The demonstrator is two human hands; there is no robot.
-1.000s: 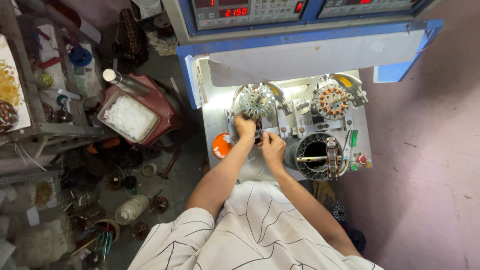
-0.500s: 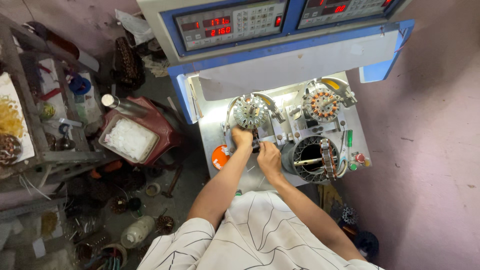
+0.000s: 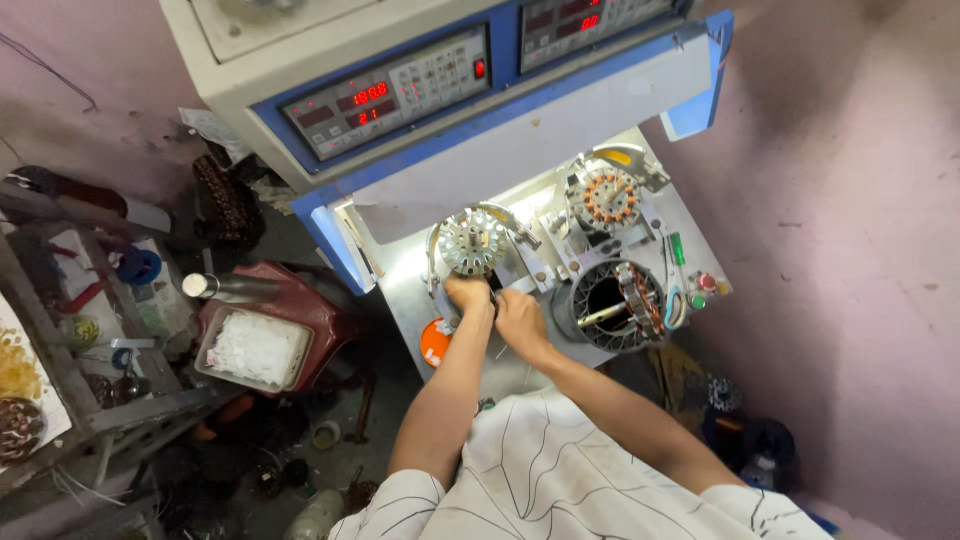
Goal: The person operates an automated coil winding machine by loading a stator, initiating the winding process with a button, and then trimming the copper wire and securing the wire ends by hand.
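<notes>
My left hand rests just below a round bare metal stator core mounted on the left spindle of a winding machine. My right hand is right beside it, fingers curled, at the same spot under the core. Both hands seem to pinch something small there; what it is stays hidden by the fingers. A second stator with copper windings sits on the right spindle. A large dark stator ring with a metal rod through it lies on the metal work plate to the right of my right hand.
The machine's blue and cream control box with red digit displays overhangs the plate. An orange round disc lies at the plate's left edge. A red tray of white pieces stands on the left, beside cluttered shelves. A pink wall is at right.
The view has shifted and tilted, so the machine sits more to the right and upward. Both hands stay together under the left stator core, with only small finger movement.
</notes>
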